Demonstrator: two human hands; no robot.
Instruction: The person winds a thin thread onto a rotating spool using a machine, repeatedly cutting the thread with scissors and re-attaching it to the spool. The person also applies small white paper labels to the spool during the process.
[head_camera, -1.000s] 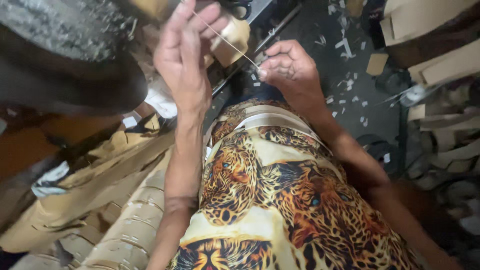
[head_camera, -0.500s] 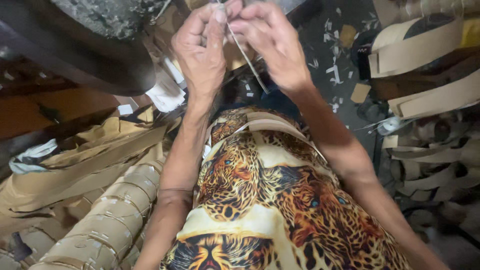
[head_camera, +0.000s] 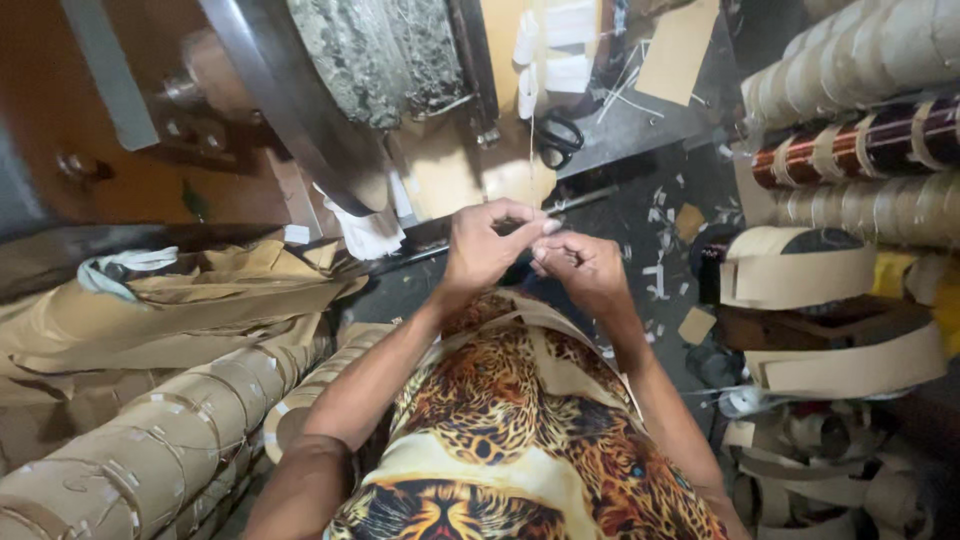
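Pinching a thin string (head_camera: 531, 150) between both hands (head_camera: 535, 252) above the lap

Small white paper labels (head_camera: 545, 75) hang near the top edge.

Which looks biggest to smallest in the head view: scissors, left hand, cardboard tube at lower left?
1. cardboard tube, though nearest the camera
2. left hand
3. scissors, farther off, so true size unsure

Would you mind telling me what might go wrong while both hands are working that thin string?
The thin string is hard to see, so it may slip from the left hand or right hand. The black scissors lie open-bladed nearby. Paper scraps litter the floor, a possible slip hazard.
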